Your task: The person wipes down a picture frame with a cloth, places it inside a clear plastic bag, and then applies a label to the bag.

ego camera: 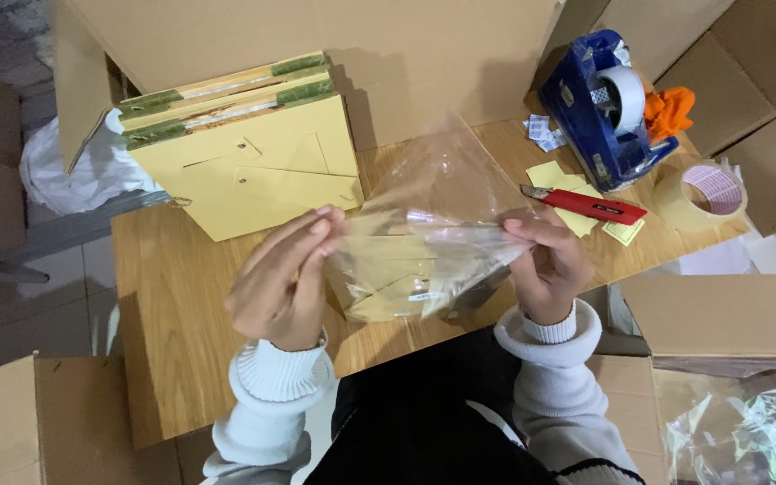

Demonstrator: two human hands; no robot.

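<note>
Fingers (325,224) of left hand (285,283) and right hand (550,265) pinched shut on clear bag (433,224) mouth | bag held above counter (181,305), yellow piece (388,292) partly inside | risk: thin film may slip or tear if pulled unevenly | nearby: yellow stack (253,162), red knife (586,205)

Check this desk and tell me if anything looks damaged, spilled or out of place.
Nothing looks damaged or spilled. Both the left hand and right hand hold a crinkled clear plastic bag. The red box cutter lies on yellow paper slips beside the blue tape dispenser.
</note>
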